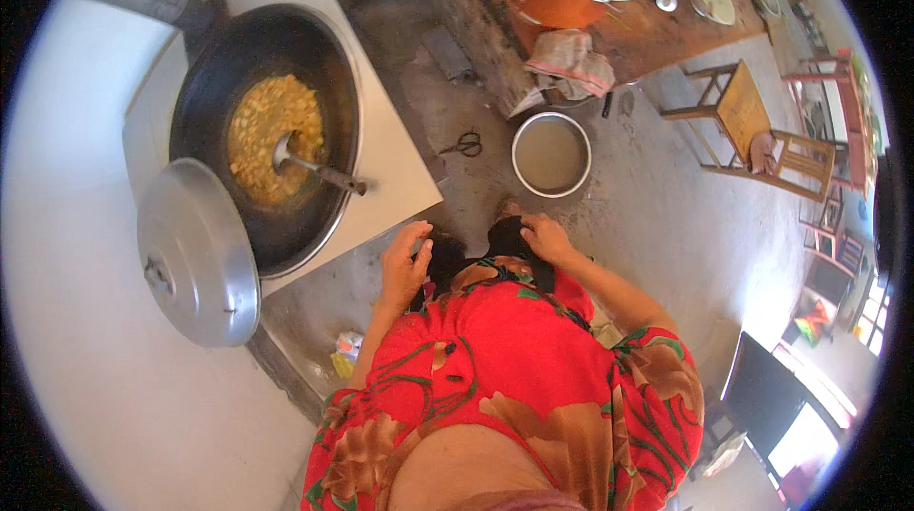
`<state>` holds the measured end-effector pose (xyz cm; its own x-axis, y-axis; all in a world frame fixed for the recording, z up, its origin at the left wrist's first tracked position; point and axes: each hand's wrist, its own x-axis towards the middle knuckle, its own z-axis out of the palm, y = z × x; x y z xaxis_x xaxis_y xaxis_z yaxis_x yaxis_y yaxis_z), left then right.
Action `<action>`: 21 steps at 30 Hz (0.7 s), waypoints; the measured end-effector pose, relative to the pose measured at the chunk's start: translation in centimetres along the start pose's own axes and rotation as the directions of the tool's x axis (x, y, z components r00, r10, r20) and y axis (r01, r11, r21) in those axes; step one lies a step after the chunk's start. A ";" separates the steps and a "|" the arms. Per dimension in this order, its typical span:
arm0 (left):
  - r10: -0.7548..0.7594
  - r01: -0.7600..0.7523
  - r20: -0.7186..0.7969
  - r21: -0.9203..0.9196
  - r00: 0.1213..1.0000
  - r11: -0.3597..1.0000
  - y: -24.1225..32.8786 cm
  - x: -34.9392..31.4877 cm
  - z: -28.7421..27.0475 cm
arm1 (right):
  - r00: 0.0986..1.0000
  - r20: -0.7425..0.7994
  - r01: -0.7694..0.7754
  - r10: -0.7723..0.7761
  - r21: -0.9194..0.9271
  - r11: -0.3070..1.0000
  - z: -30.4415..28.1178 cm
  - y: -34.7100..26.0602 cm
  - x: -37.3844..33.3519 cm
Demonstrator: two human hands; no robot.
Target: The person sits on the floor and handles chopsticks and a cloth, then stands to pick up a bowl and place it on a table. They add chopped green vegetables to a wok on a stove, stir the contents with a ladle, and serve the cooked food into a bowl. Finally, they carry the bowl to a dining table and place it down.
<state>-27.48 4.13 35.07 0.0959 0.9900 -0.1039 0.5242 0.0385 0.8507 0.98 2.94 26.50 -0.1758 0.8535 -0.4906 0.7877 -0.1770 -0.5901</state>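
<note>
- Red flowered shirt (519, 330) comes first in the head view, and I see two arms reaching out past it.
- The left hand (405, 263) is loosely spread, with bent fingers and nothing in it that I can see. It is near the pale stove top (392, 173).
- The right hand (547, 237) is over the dark pants (509, 237), with its fingers bent. I can't tell if it pinches the cloth.
- The big black wok (207, 97) sits in the stove top, left of both hands. Yellow food (271, 116) lies inside. If it is hot, a careless touch on the rim could burn.
- The ladle (319, 169) rests in the food, its handle poking over the rim. A sleeve could bump it and flick food out.
- The silver lid (205, 249) leans, tilted, by the wok's near side. A knock might make it slide and clang.
- On the floor, the round basin (514, 160) could spill if a foot kicks it. Scissors (463, 146) lie near it, and someone might step on them.
</note>
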 end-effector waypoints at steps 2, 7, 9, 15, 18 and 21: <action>0.060 -0.063 0.075 0.042 0.995 0.997 0.1 1.1 1.4 | 0.997 0.008 -0.071 0.071 0.049 0.996 2.2 4.5 -1.7; 0.092 -0.099 0.133 0.051 0.987 0.994 2.6 2.2 4.2 | 0.982 0.190 -0.067 0.020 0.245 0.967 3.2 10.5 -2.1; 0.119 -0.130 0.145 0.070 0.982 0.989 3.0 2.6 5.4 | 0.923 0.329 -0.283 0.197 0.237 0.929 0.5 9.3 -2.0; 0.127 -0.137 0.108 0.094 0.986 0.986 5.0 2.4 6.8 | 0.829 0.481 -0.339 0.286 0.026 0.940 1.9 13.2 -1.0; 0.136 -0.144 0.093 0.091 0.986 0.985 6.1 2.1 7.0 | 0.798 0.542 -0.550 0.263 0.477 0.685 4.5 16.0 -1.9; 0.151 -0.163 0.133 0.090 0.980 0.982 5.9 2.2 7.1 | 0.668 0.702 -0.719 0.247 0.523 0.458 8.6 21.3 -2.6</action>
<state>-18.17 5.58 36.25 0.2851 0.9576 -0.0420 0.5754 -0.1359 0.8065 13.10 -7.24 9.66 -0.3379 0.1821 -0.9234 0.1789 -0.9508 -0.2529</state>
